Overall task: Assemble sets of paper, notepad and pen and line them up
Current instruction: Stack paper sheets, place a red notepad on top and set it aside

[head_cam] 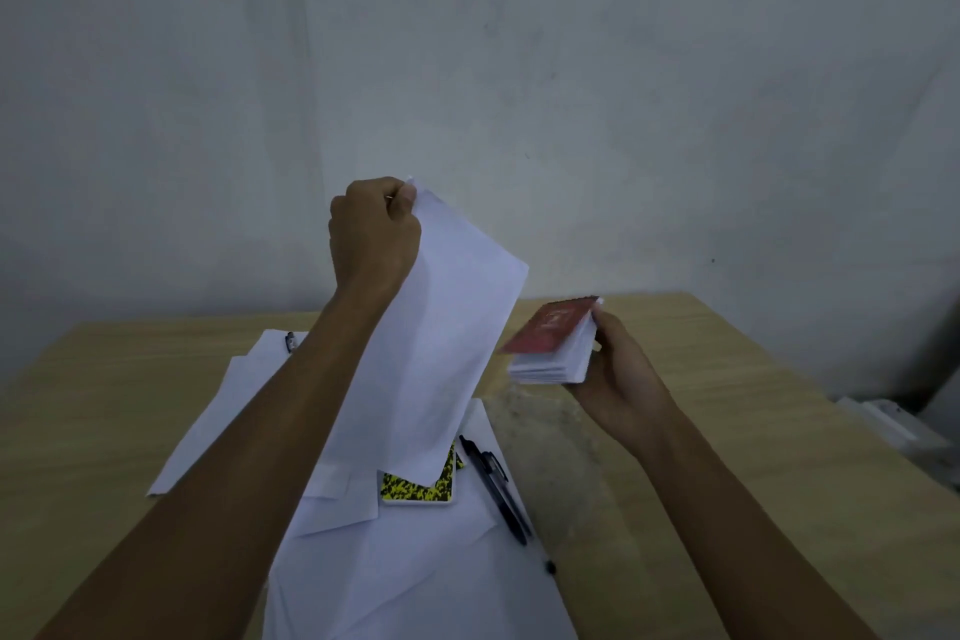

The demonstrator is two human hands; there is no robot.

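Above the wooden table (727,379), left hand (371,234) pinches a paper sheet (447,327) hanging lengthwise; right hand (618,374) grips a red notepad (550,333).

Notepad (418,486) on papers (415,577); pens (493,489) right of it.

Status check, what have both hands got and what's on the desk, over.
Left hand pinches paper sheet, raised. Right hand grips red notepad. Yellow-black notepad, black pens lie on loose sheets below.
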